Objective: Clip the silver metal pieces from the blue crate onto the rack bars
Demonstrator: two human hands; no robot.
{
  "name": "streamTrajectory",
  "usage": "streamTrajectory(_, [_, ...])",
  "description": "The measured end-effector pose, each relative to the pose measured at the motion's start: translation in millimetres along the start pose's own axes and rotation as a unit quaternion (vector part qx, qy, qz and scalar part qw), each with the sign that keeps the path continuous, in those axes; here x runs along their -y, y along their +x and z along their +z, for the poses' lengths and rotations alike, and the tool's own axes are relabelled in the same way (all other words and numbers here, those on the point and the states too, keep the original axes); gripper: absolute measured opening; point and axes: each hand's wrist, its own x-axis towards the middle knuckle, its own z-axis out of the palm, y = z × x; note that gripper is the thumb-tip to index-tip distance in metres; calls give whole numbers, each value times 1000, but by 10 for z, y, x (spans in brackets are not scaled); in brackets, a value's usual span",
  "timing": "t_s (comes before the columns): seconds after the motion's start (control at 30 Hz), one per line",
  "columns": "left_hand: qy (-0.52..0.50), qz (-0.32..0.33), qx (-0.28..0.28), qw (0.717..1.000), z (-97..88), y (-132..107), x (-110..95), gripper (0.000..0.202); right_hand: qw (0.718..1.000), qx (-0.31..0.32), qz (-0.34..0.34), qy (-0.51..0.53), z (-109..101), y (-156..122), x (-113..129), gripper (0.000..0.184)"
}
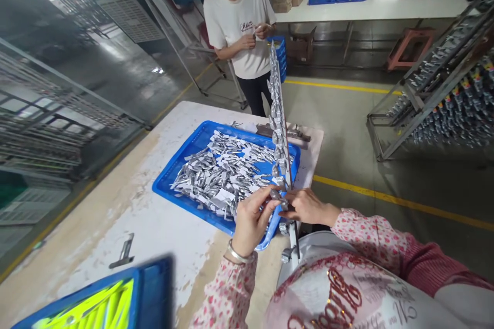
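My left hand [250, 216] is closed, its thumb and forefinger pinching a small grey bullet-shaped piece [275, 194]. That piece is against a metal clip [284, 204] on a long upright strip [281, 113]. My right hand [311, 206] is closed at the same clip from the other side; its fingertips are partly hidden behind the strip. Similar grey pieces sit in a row up the strip. Beneath my hands lies a shallow blue tray [185, 151] holding many silvery, pointed pieces [216, 180] with flat light tabs.
A blue bin [154, 288] of yellow-green pieces stands at the near left, beside a metal T-shaped tool [123, 253]. Metal bars [301, 133] lie behind the tray. A co-worker [243, 25] stands across the table. Racks of hanging pieces [451, 97] stand at right.
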Motion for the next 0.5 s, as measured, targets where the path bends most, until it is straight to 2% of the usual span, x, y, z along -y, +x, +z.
streamTrajectory(0.07, [-18,-13,23,999,-56,11,111,27,1000,-4,5,7,-1,-24,-14,34])
streamTrajectory(0.13, [-13,-58,36,998,-119,14,369,36,1000,-12,7,27,10,-54,-42,36])
streamTrajectory(0.2, [72,-131,51,987,-146,-24,741,41,998,-28,0,61,28,-91,-77,39])
streamTrajectory(0.23, [167,-176,94,966,-134,-66,942,38,996,-39,-5,81,37,-111,-93,41])
streamTrajectory(0.3, [237,-226,146,934,-48,-193,1313,32,991,-57,-10,118,51,-153,-117,44])
streamTrajectory(0.37, [270,-249,193,910,106,-342,1584,31,987,-66,-1,144,58,-189,-131,45])
streamTrajectory(0.43, [293,-253,237,891,284,-456,1739,34,986,-62,12,152,60,-211,-141,43])
streamTrajectory(0.5, [313,-251,275,874,436,-493,1798,32,987,-55,24,147,61,-224,-155,41])
